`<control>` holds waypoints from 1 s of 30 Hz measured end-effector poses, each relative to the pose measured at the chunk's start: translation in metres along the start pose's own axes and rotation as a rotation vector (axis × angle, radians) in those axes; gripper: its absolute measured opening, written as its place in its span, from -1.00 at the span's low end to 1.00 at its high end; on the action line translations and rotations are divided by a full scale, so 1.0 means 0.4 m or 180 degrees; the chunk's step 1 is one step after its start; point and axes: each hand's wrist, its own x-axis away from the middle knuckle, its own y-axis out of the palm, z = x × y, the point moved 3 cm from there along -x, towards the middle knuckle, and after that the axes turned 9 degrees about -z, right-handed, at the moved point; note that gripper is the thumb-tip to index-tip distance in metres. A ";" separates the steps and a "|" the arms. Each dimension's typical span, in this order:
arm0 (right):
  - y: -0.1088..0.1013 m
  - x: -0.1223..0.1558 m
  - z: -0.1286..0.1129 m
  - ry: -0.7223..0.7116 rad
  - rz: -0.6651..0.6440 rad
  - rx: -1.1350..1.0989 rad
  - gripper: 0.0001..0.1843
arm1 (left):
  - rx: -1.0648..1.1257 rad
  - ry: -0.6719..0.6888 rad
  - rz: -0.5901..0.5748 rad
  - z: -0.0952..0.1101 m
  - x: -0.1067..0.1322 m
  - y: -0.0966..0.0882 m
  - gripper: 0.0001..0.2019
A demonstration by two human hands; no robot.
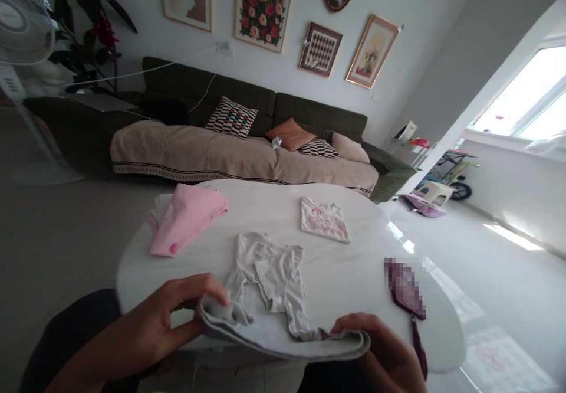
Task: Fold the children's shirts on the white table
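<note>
A light grey-white child's garment, seemingly a shirt (276,275), lies on the white oval table (177,290) with its near edge lifted past the table's front. My left hand (177,310) pinches the left corner of that edge between thumb and fingers. At the right corner, my right hand (375,340) grips the same edge, its lower fingers hidden. One sleeve is laid inward over the middle of the cloth. Farther back is a folded white shirt (325,220) with pink print. Pink cloth (188,219) rests in a pile at the table's left.
A maroon phone-like object (404,287) with a strap, partly pixelated, lies at the table's right side. Behind the table stands a dark green sofa (212,95) with a beige cover and several cushions. A white fan (26,80) stands at the left.
</note>
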 end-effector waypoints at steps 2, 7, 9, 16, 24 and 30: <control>-0.013 -0.068 0.052 0.0168 -0.0096 -0.0095 -0.76 | 0.0260 -0.0055 0.0191 -0.032 -0.063 -0.011 -0.78; 0.009 -0.334 0.254 0.0875 -0.0158 0.1126 -0.67 | 0.0482 -0.0567 0.1467 -0.121 -0.275 -0.038 -0.70; 0.030 -0.413 0.334 0.1130 -0.0149 0.1575 -0.67 | 0.0452 -0.0693 0.1710 -0.145 -0.330 -0.038 -0.68; 0.045 -0.470 0.465 0.1287 -0.0188 0.2391 -0.69 | 0.0387 -0.0794 0.1966 -0.222 -0.410 -0.043 -0.67; 0.005 -0.546 0.305 0.0720 -0.0357 0.2410 -0.95 | 0.0328 -0.0580 0.1888 -0.250 -0.452 -0.114 -0.70; -0.033 -0.466 0.106 -0.0584 0.0402 0.2003 -0.72 | 0.0411 0.0564 0.2166 -0.146 -0.329 -0.148 -0.65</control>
